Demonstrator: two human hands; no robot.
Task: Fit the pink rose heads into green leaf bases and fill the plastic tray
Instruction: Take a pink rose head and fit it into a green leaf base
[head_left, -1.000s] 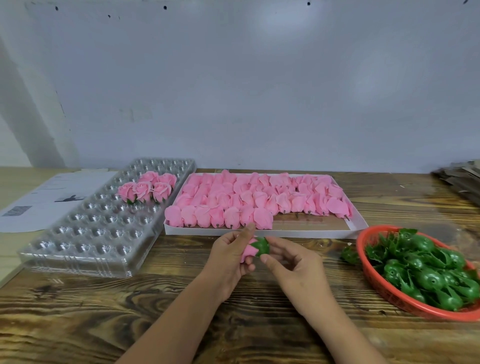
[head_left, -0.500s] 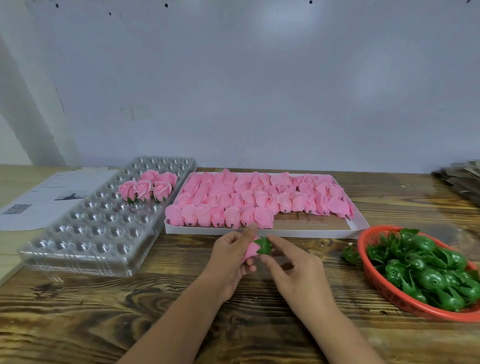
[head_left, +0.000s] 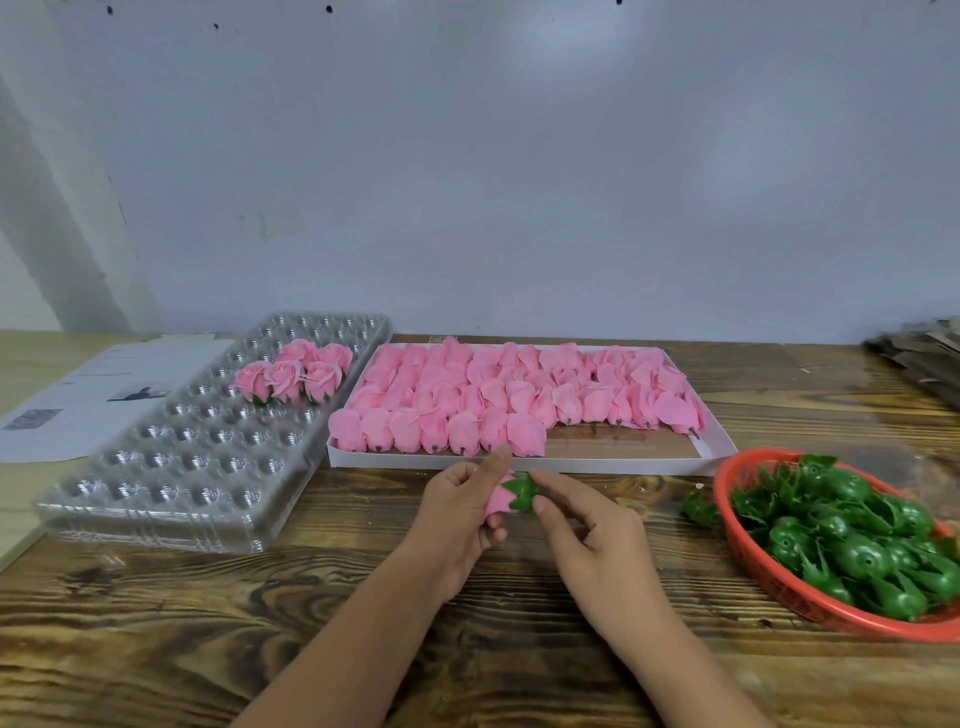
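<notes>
The left hand (head_left: 457, 512) is holding a pink rose head (head_left: 497, 500) in curled fingers. The right hand (head_left: 592, 540) is pinching its green leaf base (head_left: 521, 492), just in front of the white box edge (head_left: 519, 464). The plastic tray (head_left: 171, 467) is sitting to the left, well apart.

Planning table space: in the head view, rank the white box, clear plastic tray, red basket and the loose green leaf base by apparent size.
1. White box and clear plastic tray: too alike to rank.
2. Red basket, partly cut off at the frame edge.
3. Loose green leaf base.
</notes>
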